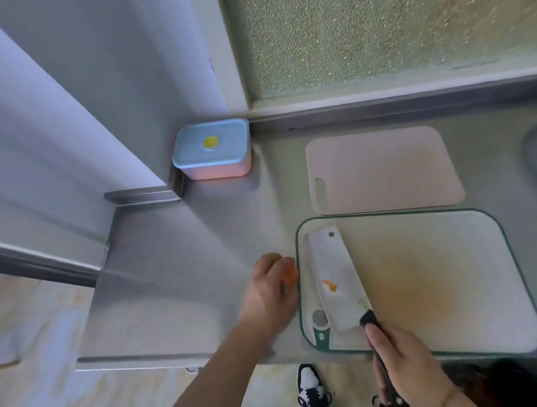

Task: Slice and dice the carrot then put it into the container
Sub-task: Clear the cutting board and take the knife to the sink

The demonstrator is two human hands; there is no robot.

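Carrot [289,274] shows as an orange blur under the fingers of my left hand [272,291], which sits on the steel counter [183,274] just left of the white cutting board [428,287], low in the middle of the frame. That grip is curled round the piece, though motion blur hides exactly how the fingers lie. My right hand [408,365], at the bottom right, has its grip wrapped round the black handle of the cleaver [337,278]. The broad blade lies flat along the left part of the white board, pointing toward the upper left, with a small orange carrot scrap [329,284] stuck on its face. A faint orange stain marks the board's middle. Above it, apart from it, lies a pink cutting board [383,168]. The container [213,150], pink with a blue lid on and a yellow sticker, stands in the counter's corner at upper centre-left, well apart from both hands.
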